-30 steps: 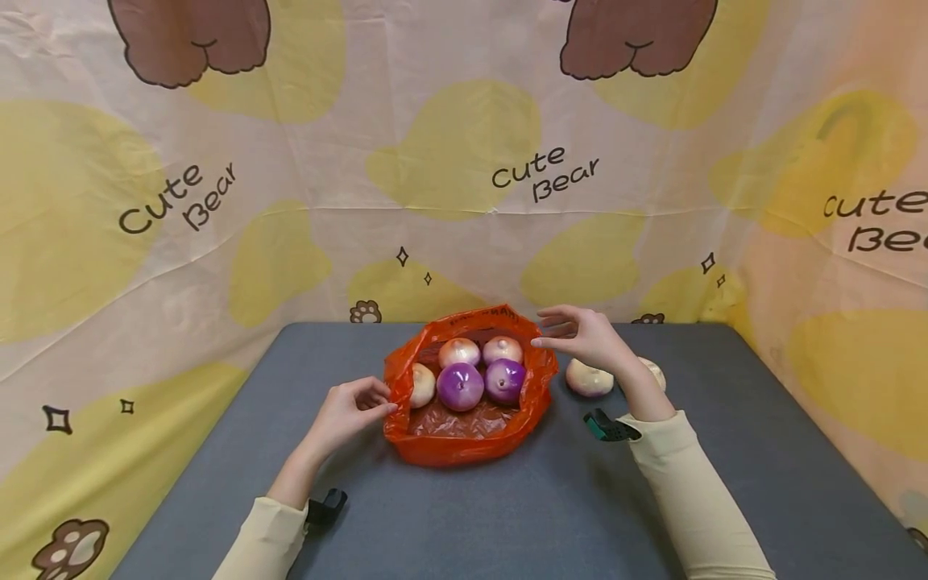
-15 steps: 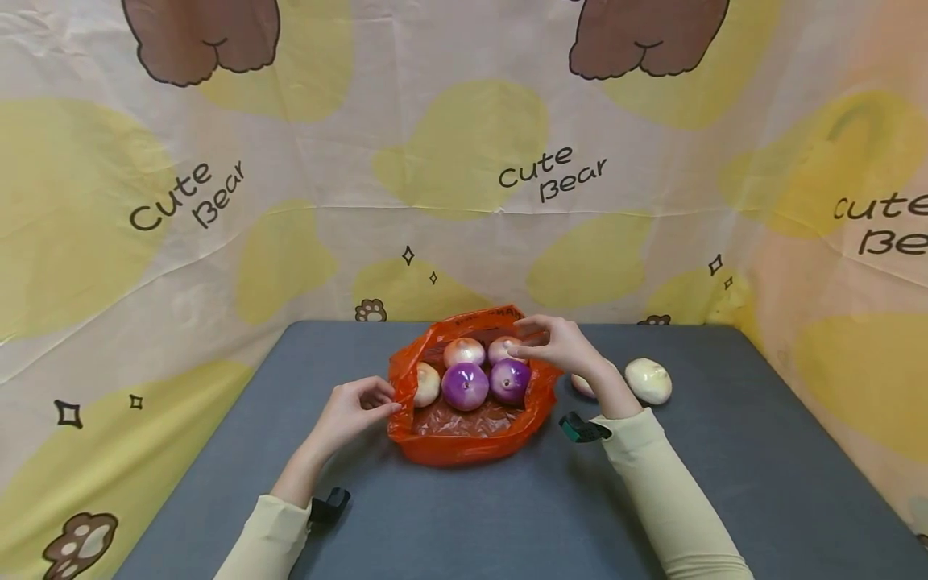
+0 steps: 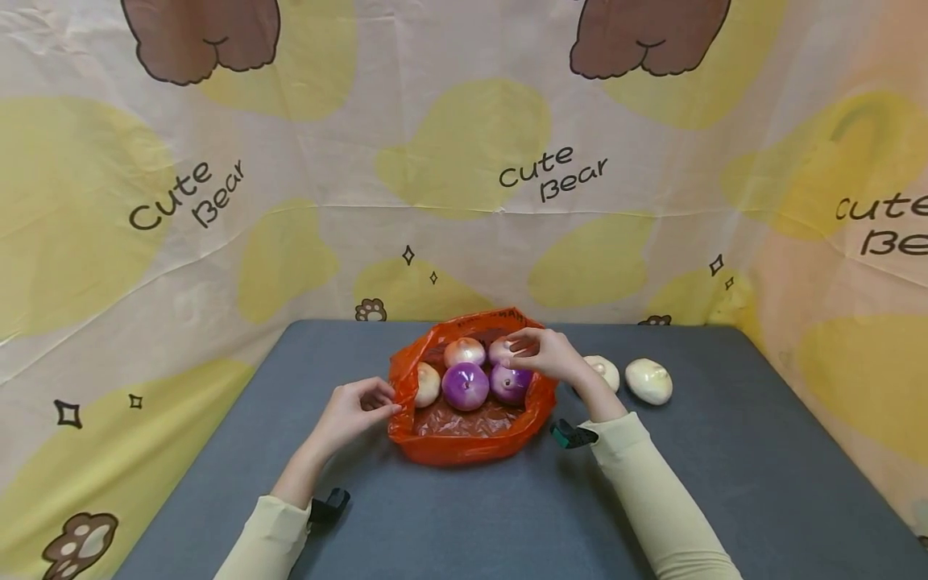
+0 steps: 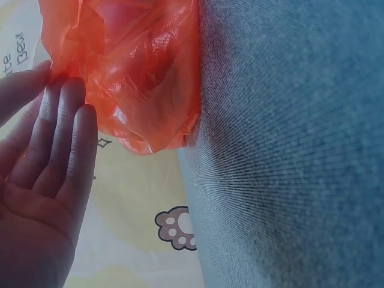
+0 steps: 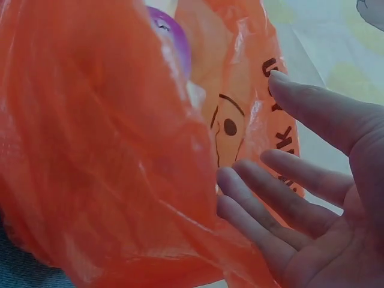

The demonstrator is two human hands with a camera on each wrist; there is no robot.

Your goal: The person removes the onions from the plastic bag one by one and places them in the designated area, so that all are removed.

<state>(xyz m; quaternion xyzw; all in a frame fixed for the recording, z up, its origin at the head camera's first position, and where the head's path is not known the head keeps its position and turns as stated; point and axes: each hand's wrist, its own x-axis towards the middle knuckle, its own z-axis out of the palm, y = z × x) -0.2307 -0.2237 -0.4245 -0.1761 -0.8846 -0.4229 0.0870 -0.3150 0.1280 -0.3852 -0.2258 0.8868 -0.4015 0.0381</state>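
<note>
An orange-red plastic bag stands with its mouth spread wide, holding several onions, among them a purple onion near the middle. My left hand pinches the bag's left rim between thumb and fingertips, as the left wrist view also shows. Over the right rim reaches my right hand, its fingers loosely bent and its thumb apart. It partly hides the back right onion. In the right wrist view nothing is held between that thumb and the fingers, which lie close to the bag film.
Two pale onions, a nearer one partly behind the right forearm and another farther right, lie on the grey table. A printed cloth hangs behind and at the sides.
My right hand has moved left and slightly down, from beside the bag's right rim to over its mouth. The left hand keeps its place at the left rim. The view has shifted slightly.
</note>
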